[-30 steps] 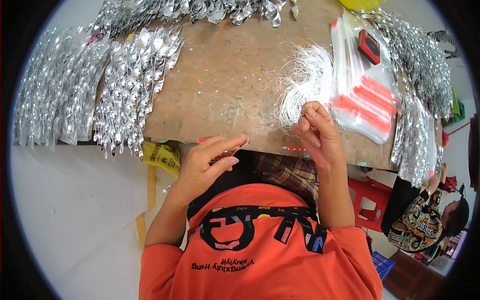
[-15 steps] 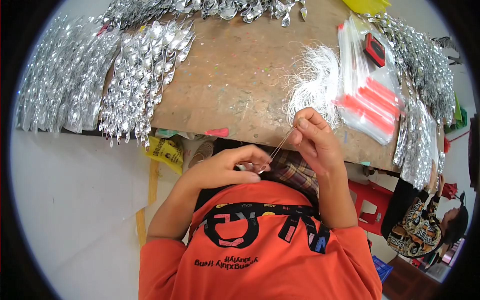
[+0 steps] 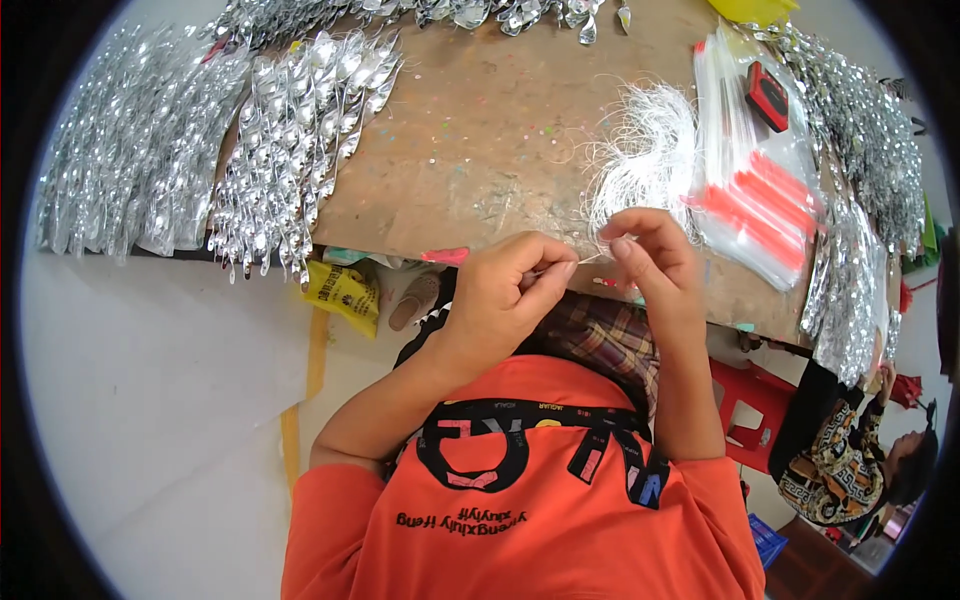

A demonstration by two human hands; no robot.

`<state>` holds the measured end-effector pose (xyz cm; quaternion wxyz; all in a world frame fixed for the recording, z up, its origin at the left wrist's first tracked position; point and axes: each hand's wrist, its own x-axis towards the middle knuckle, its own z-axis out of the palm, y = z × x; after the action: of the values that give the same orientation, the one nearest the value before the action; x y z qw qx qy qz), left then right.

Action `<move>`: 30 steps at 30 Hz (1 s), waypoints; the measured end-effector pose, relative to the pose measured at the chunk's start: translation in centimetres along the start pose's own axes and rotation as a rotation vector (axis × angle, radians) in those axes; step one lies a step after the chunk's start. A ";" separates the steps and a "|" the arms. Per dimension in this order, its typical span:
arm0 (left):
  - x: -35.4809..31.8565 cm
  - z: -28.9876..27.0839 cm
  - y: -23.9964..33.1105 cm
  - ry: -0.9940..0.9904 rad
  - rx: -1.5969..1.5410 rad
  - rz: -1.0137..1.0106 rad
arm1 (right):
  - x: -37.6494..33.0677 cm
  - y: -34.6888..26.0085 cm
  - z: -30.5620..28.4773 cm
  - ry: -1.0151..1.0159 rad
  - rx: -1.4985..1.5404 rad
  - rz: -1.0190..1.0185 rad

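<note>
My left hand (image 3: 512,290) is closed in a pinch just past the near edge of the table, its thumb against the curled fingers. From its fingertips a short bit of thin white string (image 3: 594,258) runs across to my right hand (image 3: 662,258). The right hand's fingers are bent around toward the thumb on that string; the exact grip is partly hidden. Beyond this hand lies a loose bundle of white strings (image 3: 655,150) on the table. Anything small inside the left fist is hidden.
Silvery twisted ornaments (image 3: 300,140) lie in rows at the left, with more silver strands (image 3: 860,150) at the right. Clear plastic bags with red strips (image 3: 755,205) lie beside the strings, a red-black device (image 3: 767,97) on top. Another person (image 3: 850,460) sits at the right by a red stool (image 3: 745,405).
My left hand has risen from near my lap toward the table edge and closed into a pinch. The two hands are now level, with a shorter span of string between them.
</note>
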<state>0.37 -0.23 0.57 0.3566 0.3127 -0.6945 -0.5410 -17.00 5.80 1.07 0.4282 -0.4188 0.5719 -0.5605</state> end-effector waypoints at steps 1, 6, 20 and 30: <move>0.1 0.1 0.0 0.003 0.005 -0.005 | 0.3 0.1 0.1 0.108 -0.328 -0.267; 0.4 0.3 -0.3 0.033 0.158 0.093 | -0.9 -2.6 0.7 -0.010 -0.695 -0.393; 0.1 0.8 -0.1 -0.030 -0.306 -0.190 | -0.4 0.3 1.2 0.040 -0.123 -0.101; 0.4 0.7 -0.1 0.016 -0.555 -0.245 | 0.4 -0.1 1.1 -0.115 0.265 0.060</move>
<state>-0.45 -0.19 0.37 0.3658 0.2892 -0.4745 -0.7466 -16.06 5.12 1.21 0.5282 -0.3728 0.4797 -0.5932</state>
